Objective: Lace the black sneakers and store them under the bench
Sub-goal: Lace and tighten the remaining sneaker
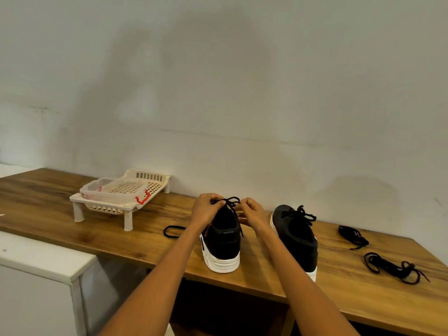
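Tying: left hand [206, 209] and right hand [252, 214] each pinch the lace [230, 202] atop the left sneaker [221, 243].
Done: right sneaker [297, 236] looks laced and tied.
Place: both stand on the bench [48, 209].
Left: finishing this bow, storing underneath.

At my 10 o'clock a cream plastic rack [155, 184] on short legs stands against the white wall [218, 81], carrying a clear tub [109, 194] with red clips. A white cabinet [46, 282] sits at my 8 o'clock. At 3 o'clock lie 2 bundles of dark spare cord [352, 236], [392, 267], near each other.
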### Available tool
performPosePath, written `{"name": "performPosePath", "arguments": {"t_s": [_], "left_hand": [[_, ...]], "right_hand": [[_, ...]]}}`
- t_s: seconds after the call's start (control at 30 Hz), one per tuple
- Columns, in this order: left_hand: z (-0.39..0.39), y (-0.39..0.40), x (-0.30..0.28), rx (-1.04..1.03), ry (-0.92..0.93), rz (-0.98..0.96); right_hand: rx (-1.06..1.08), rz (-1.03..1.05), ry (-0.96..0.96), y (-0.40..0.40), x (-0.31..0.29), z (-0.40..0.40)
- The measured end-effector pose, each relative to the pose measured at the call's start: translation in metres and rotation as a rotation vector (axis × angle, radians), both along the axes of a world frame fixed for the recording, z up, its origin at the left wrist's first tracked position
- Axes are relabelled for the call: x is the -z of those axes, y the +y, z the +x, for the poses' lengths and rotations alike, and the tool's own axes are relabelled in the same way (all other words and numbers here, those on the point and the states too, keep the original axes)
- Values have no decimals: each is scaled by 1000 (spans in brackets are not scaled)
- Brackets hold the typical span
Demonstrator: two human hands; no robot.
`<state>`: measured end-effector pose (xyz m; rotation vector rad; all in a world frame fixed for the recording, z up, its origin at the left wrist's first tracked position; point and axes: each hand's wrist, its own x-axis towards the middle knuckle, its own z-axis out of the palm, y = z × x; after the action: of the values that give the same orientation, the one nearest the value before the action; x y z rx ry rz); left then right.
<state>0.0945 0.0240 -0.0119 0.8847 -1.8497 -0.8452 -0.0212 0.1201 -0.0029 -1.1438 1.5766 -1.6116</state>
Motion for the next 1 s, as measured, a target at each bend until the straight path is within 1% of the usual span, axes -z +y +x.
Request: {"name": "performPosePath", "arguments": {"t_s": [0.13, 0.23, 0.43, 0.57, 0.63, 0.67, 0.73, 0.77, 0.8, 0.87, 0.97, 1.0], "left_hand": [[1, 0, 0, -1, -2, -2], [1, 0, 0, -2, 1, 1], [1, 1, -1, 1, 11, 33], [-1, -1, 0, -6, 8, 41], [-1, 0, -1, -7, 21, 39], [-1, 1, -1, -8, 30, 43], [0, 1, -1, -12, 37, 46], [0, 1, -1, -13, 36, 46], [0, 1, -1, -15, 35, 47], [0, 1, -1, -19, 30, 50], [1, 1, -1, -12, 20, 42], [1, 1, -1, -10, 13, 34]], "right_hand": [[-81, -45, 86, 1, 0, -4], [-69, -51, 155, 0, 4, -5], [-89, -25, 225, -1, 6, -14], [-64, -32, 211, 1, 6, -16], [-69, 45, 194, 1, 6, -15], [-87, 124, 194, 2, 7, -15], [-136, 255, 234, 5, 8, -16], [-168, 277, 243, 7, 8, -17], [-208, 278, 225, 10, 6, -17], [-278, 241, 120, 14, -3, -16], [-305, 107, -70, 17, -15, -15], [-304, 77, -96, 17, -18, -15]]}}
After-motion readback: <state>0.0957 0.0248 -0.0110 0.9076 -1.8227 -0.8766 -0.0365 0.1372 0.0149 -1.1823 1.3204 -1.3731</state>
